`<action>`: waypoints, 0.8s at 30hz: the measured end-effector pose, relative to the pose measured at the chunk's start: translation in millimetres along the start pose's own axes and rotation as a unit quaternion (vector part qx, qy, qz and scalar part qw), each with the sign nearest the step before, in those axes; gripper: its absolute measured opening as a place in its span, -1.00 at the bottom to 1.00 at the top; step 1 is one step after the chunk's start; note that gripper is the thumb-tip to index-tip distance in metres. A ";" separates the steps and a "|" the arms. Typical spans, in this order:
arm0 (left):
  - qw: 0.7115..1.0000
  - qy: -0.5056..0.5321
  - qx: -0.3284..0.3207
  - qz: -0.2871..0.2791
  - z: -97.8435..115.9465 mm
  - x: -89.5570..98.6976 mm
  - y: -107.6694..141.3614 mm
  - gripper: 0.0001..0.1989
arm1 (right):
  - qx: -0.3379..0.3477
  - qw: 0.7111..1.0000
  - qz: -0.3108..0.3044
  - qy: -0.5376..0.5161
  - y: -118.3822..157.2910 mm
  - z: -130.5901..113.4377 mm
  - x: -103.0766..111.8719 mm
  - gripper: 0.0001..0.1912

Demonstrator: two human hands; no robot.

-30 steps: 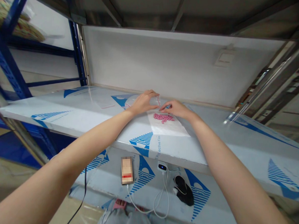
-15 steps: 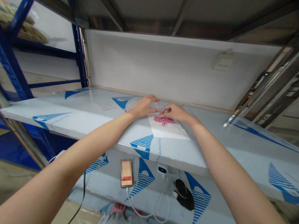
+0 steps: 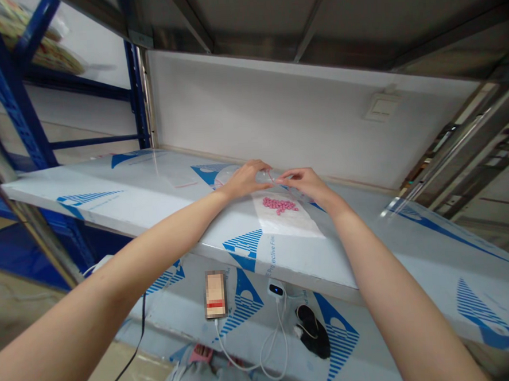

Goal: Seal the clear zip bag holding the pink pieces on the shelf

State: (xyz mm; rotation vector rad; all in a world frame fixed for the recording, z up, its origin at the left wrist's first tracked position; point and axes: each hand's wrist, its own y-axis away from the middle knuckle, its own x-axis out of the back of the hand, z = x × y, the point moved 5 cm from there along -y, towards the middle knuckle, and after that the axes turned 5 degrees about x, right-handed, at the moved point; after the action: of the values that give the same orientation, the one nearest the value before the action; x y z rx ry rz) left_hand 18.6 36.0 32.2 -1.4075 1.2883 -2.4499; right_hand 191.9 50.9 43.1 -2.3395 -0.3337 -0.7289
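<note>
My left hand (image 3: 246, 180) is closed on a small clear plastic bag (image 3: 264, 178) with a thin red line along its mouth, thumb and fingers keeping it spread. Right at that mouth are the pinched fingertips of my right hand (image 3: 308, 186); whatever is between them is too small to make out. Below both hands, a pile of small pink beads (image 3: 279, 204) lies on a white sheet (image 3: 285, 227) on the shelf. Another clear bag (image 3: 222, 176) with a pinkish edge lies behind my left wrist, partly covered by it.
The film-covered shelf (image 3: 152, 202) ends at a wall, with a metal shelf (image 3: 261, 23) overhead. On the lower level are a blurred-out phone-shaped object (image 3: 215, 294), a white device (image 3: 276, 290) with cables, and a black item (image 3: 314, 332). A flat clear bag (image 3: 185, 185) lies to the left.
My right hand has risen from the pink beads to the mouth of the clear bag. My left hand stays in place holding the bag.
</note>
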 end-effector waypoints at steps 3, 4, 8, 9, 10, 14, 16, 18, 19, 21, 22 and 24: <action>1.000 0.019 -0.003 -0.003 4.4 0.3 0.6 -0.55 | 0.008 0.998 0.068 -0.007 -3.0 2.4 6.1 -0.63; 1.000 0.027 -0.006 -0.003 6.7 0.5 0.7 -0.55 | 0.012 0.997 0.081 -0.006 -3.6 3.0 6.4 -0.63; 0.998 0.055 -0.015 -0.002 14.3 0.4 0.9 -0.58 | 0.044 0.996 0.076 0.007 -4.6 -0.4 0.3 -0.74; 0.998 0.060 -0.016 0.000 14.7 0.4 0.8 -0.59 | 0.053 0.996 0.068 0.010 -4.7 -1.8 -1.3 -0.78; 0.998 0.064 -0.014 0.004 14.5 0.6 0.6 -0.59 | 0.059 0.996 0.063 0.013 -4.8 -2.9 -2.0 -0.80; 0.997 0.078 -0.009 0.022 10.0 1.9 -0.1 -0.60 | 0.053 0.994 0.090 0.045 -5.0 -2.1 5.5 -0.84; 0.996 0.080 -0.007 0.026 7.8 2.1 -0.4 -0.59 | 0.031 0.990 0.109 0.085 -3.9 1.9 11.9 -0.84; 0.997 0.077 -0.003 0.030 6.0 2.0 -0.7 -0.58 | -0.005 0.988 0.088 0.131 -2.5 8.8 13.7 -0.84; 0.997 0.074 -0.001 0.032 5.3 1.9 -0.8 -0.57 | -0.023 0.987 0.056 0.149 -1.7 13.2 11.8 -0.84; 0.997 0.068 0.000 0.037 4.7 1.9 -1.0 -0.58 | -0.050 0.984 -0.027 0.171 0.5 21.9 4.1 -0.86; 0.997 0.066 -0.001 0.038 4.7 1.9 -1.1 -0.58 | -0.056 0.981 -0.068 0.175 1.9 25.4 -0.6 -0.88; 0.997 0.065 -0.002 0.039 4.8 1.8 -1.3 -0.58 | -0.059 0.974 -0.126 0.176 4.3 30.1 -8.4 -0.91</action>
State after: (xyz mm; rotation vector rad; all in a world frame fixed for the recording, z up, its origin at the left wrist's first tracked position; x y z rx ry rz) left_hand 21.5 33.0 35.5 -1.1923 1.3460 -2.5253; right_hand 199.3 67.1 17.0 -2.2420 -0.4415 -1.2984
